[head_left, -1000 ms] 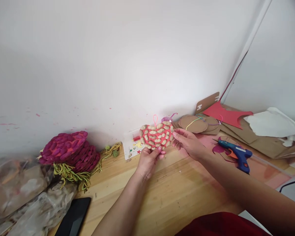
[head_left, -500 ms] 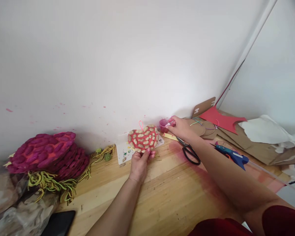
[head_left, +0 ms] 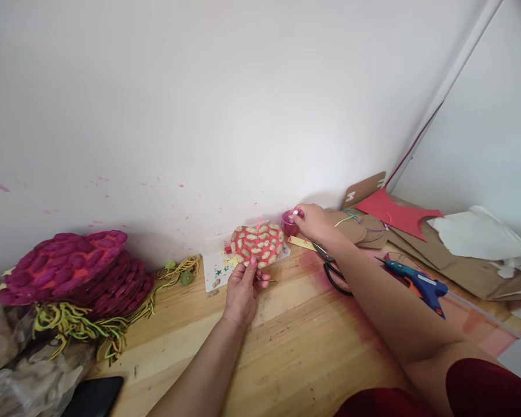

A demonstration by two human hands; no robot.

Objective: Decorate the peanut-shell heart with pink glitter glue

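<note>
My left hand (head_left: pixel 242 292) pinches the lower edge of a red cutout covered in peanut shells (head_left: pixel 258 244), thumb on the front. A pink loop (head_left: pixel 259 222) stands at its top. My right hand (head_left: pixel 316 222) is at a small pink cup (head_left: pixel 289 225) by the wall, fingers closed at its rim. What the fingers hold there is hidden. Behind the cutout lies a white card (head_left: pixel 212 272) with small star shapes. Scissors with black handles (head_left: pixel 336 279) lie partly under my right forearm, beside a yellow strip (head_left: pixel 301 242).
At left is a stack of magenta peanut-shell cutouts (head_left: pixel 69 260) with yellow-green yarn (head_left: pixel 87 324), plastic bags (head_left: pixel 39 376) and a black phone-like slab (head_left: pixel 95 397). At right lie a blue glue gun (head_left: pixel 417 281), brown cardboard (head_left: pixel 429 255), red paper (head_left: pixel 395 211) and white paper (head_left: pixel 473 234).
The peanut-shell cutout has tilted back and turned slightly in my left hand. My right hand stays at the pink cup, its fingers shifted a little. The camera view has moved slightly.
</note>
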